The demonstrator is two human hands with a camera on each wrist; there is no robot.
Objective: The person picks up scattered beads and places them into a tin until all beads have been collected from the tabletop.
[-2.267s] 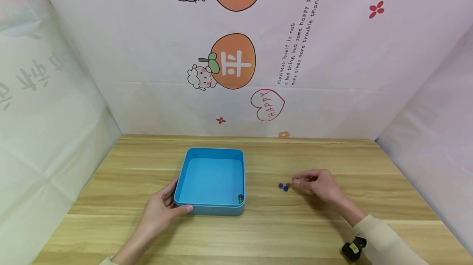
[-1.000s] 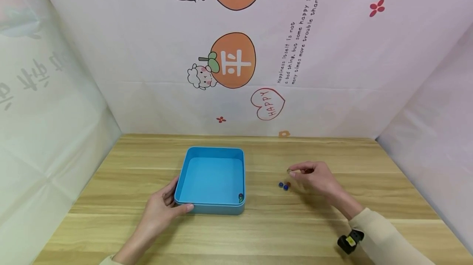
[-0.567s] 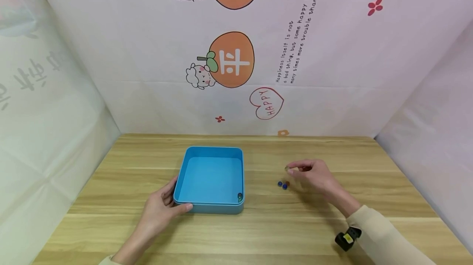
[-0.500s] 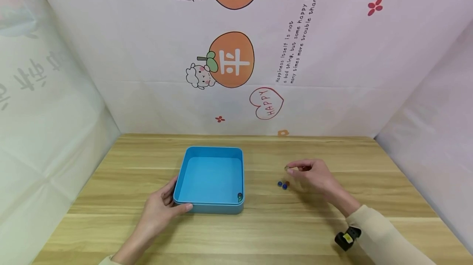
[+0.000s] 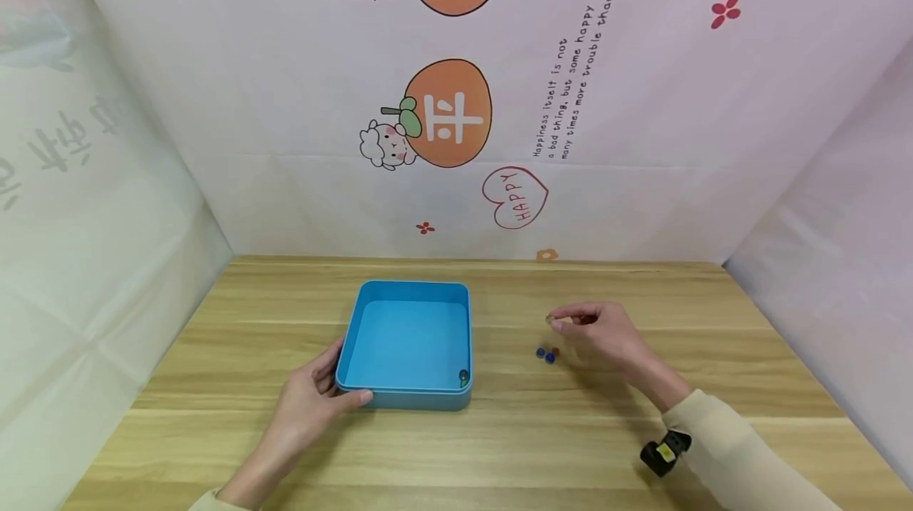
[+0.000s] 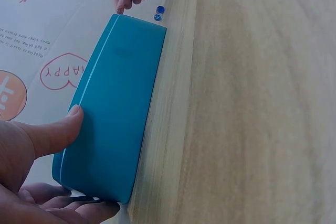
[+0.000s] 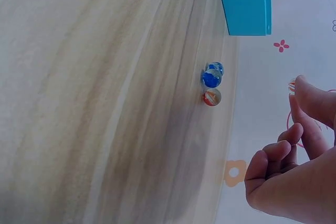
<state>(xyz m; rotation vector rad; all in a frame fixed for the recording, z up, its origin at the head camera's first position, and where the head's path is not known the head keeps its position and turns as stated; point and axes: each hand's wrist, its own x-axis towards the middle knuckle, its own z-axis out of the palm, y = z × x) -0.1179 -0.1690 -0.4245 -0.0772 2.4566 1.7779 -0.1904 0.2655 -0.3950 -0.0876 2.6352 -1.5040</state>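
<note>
My left hand [image 5: 305, 402] grips the near left corner of a blue square box [image 5: 414, 400], thumb on the front wall and fingers round the side. Marbles [image 5: 464, 378] lie in the box's near right corner. Right of the box my right hand [image 5: 605, 330] is raised over the table, pinching a clear marble [image 7: 292, 86] with orange streaks between thumb and forefinger. Below it, two blue marbles [image 7: 212, 78] and an orange-and-clear marble [image 7: 212, 97] sit close together on the wood. The left hand's fingers are partly hidden behind the box.
The wood-grain table [image 5: 499, 455] runs back to a white printed cloth [image 5: 642, 202]. Cloth side walls [image 5: 107, 257] stand at left and right. A black wrist camera [image 5: 665, 452] hangs at the right sleeve, low over the table.
My right hand has lifted the clear marble off the table beside the others and moved it slightly left and away from me. The left hand and box have stayed put.
</note>
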